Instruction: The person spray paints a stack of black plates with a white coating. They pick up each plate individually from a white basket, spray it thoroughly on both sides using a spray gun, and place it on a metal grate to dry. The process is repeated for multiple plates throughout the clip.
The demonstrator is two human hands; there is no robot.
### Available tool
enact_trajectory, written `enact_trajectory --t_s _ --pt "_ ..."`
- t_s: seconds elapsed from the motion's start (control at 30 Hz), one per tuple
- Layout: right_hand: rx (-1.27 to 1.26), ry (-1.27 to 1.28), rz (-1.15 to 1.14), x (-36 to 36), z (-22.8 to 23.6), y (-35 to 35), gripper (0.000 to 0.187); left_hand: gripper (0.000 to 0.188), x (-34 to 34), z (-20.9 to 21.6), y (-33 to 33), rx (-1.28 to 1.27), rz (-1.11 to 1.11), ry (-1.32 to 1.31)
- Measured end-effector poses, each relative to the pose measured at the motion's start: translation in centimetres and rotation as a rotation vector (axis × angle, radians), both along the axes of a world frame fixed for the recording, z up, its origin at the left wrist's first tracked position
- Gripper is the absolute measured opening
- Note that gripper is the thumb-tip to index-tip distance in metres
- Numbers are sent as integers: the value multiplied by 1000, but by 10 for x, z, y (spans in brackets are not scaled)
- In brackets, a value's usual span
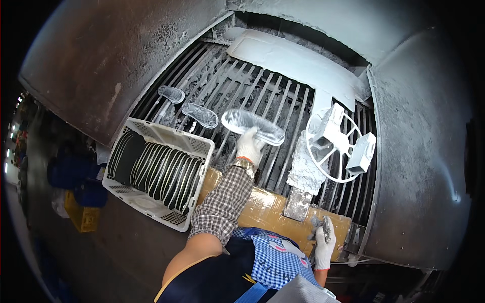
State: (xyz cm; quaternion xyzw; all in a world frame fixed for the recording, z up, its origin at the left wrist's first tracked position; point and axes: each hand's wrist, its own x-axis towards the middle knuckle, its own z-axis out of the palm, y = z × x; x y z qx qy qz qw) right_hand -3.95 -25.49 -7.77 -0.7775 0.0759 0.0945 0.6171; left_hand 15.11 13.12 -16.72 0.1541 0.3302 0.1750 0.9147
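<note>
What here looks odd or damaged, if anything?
A rough white crust at the left edge of the white, round, spoked wheel looks odd: lumpy and uneven, while the grey metal plate below is flatter.

Yellow crate [83, 216] beside blue objects [90, 193]

The left fingers [252, 135] wear matt knit cloth; against them I see a glossy, plastic-looking sole-shaped piece [241, 120], rough metal bars [294, 132] beneath.

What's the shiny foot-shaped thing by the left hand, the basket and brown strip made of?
Foot-shaped thing: glossy, maybe clear plastic or metal; bright streaks leave it open. Basket: probably dull plastic, with moulded holes. Brown strip: perhaps cardboard, plain tan under glinting, wrinkled tape.
</note>
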Motion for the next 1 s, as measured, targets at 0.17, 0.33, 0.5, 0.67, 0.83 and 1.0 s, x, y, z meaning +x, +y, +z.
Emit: enact_trajectory --t_s 0.17,0.33,0.5,0.67,0.83,1.0 --pt "-27 43 27 11 5 14 48 31 -15 -137 -4 -213 -97 -16" --pt "-35 58 29 17 10 22 50 31 -1 -170 -5 -219 -94 46" --pt "-80 55 -1 11 7 18 51 28 55 -126 27 -64 -143 -19" --pt "-70 77 36 20 4 31 51 33 55 -99 8 -103 -235 225" --pt "-12 121 70 19 6 36 52 33 -19 -19 0 180 -507 10" --pt "-19 135 173 23 -2 38 52 39 -126 72 48 374 -452 -76"
